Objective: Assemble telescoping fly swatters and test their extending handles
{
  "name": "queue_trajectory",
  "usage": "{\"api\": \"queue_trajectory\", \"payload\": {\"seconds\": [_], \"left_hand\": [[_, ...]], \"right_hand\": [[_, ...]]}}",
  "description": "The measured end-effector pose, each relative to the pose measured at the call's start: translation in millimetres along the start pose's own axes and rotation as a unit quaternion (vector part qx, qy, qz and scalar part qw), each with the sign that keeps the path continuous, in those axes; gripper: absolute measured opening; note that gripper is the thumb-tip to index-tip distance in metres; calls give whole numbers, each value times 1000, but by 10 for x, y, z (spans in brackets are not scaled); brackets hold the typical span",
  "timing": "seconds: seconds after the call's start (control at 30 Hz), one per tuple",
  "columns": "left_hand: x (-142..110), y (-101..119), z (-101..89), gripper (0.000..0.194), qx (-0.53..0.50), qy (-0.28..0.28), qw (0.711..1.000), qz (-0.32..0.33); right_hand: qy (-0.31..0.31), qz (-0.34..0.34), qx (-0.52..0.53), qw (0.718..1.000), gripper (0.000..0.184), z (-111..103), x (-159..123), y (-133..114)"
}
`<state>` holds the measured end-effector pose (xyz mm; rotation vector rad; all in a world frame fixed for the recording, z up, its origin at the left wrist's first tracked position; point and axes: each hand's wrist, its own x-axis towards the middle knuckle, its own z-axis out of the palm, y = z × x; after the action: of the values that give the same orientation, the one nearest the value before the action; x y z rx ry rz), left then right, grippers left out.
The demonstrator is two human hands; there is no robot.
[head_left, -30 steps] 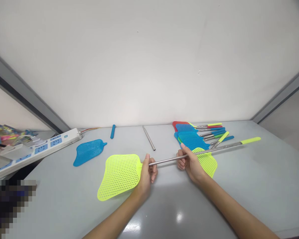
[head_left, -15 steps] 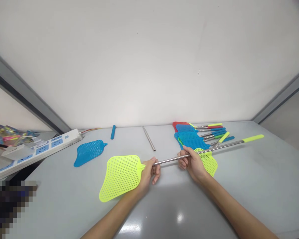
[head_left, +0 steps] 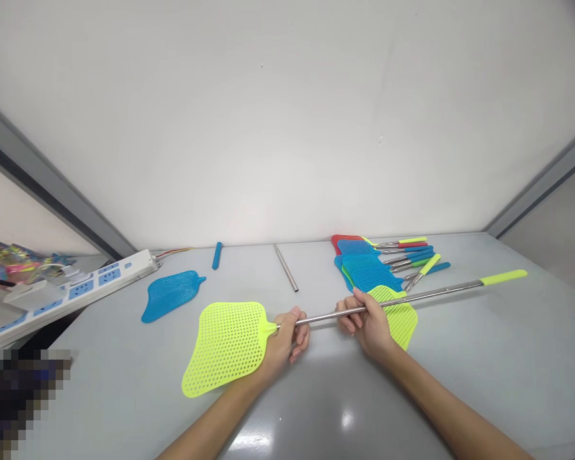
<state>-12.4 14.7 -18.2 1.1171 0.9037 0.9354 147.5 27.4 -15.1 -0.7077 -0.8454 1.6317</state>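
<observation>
My left hand [head_left: 285, 338] grips the neck of a yellow plastic fly swatter just behind its perforated mesh head [head_left: 225, 348], which lies low over the table. My right hand [head_left: 368, 322] is closed around the swatter's steel telescopic handle [head_left: 412, 300]. The handle runs right to a yellow grip [head_left: 503, 277]. Just beyond my right hand, a second yellow swatter head [head_left: 401, 324] lies on the table, partly hidden by that hand and the handle.
Several blue, red and yellow swatters [head_left: 367, 271] lie in a pile at the back, with coloured handles [head_left: 407, 252] beside them. A blue swatter head [head_left: 172, 295], a blue grip [head_left: 216, 255], a steel tube [head_left: 285, 267] and a white power strip [head_left: 71, 291] sit to the left.
The handle looks longer, with its yellow grip moved right. The yellow mesh head has shifted slightly left and down, while my hands stay at nearly the same place.
</observation>
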Motion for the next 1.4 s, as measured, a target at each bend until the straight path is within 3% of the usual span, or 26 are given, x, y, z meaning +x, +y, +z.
{"api": "queue_trajectory", "payload": {"seconds": [0.43, 1.0, 1.17, 1.4], "left_hand": [[-67, 88, 73, 43, 51, 24, 998, 25], [-101, 64, 134, 45, 85, 24, 996, 8], [-66, -1, 148, 45, 73, 40, 996, 13], [-36, -94, 117, 47, 16, 49, 999, 9]], "right_hand": [[-31, -9, -11, 999, 48, 15, -30, 73], [-111, 47, -61, 991, 50, 71, -86, 177], [-82, 75, -64, 992, 49, 74, -38, 97], [-20, 32, -77, 996, 47, 79, -16, 23]]}}
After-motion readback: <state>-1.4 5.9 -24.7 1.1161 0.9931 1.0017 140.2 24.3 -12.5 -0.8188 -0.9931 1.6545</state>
